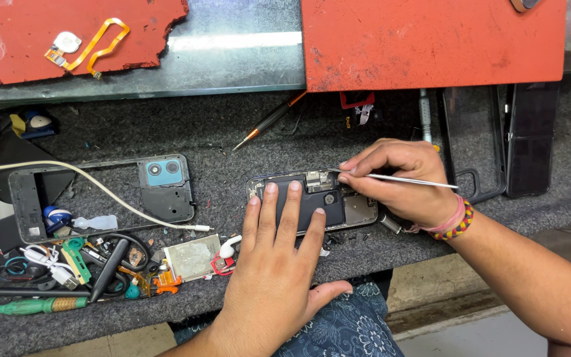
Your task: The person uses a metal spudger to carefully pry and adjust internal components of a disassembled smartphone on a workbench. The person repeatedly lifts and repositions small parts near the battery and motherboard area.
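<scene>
- The opened phone (pixel 312 201) lay flat on the grey mat (pixel 232 139), near the front edge, with its back off and its inner parts showing
- Its long side ran left to right across the mat
- The left hand (pixel 275 264) lay on top of the phone, palm down, and its fingers (pixel 292 208) were spread out flat. They pressed on the phone and gripped nothing
- So the phone lay right under those fingertips, touching them, and it stuck out past them on both sides
- The right hand (pixel 401 182) came in from the right side. Its fingers were pinched tight on a thin metal tool (pixel 411 180)
- The tool lay almost level, with its long end pointing right. Its working tip was hidden by the fingertips, right at the top edge of the phone
- Both hands were on the phone. The left one covered the middle, and the right one was at the top right part
- A blue-cornered phone frame (pixel 110 192) lay well apart on the left, near a heap of small parts and a green screwdriver (pixel 41 305)
</scene>
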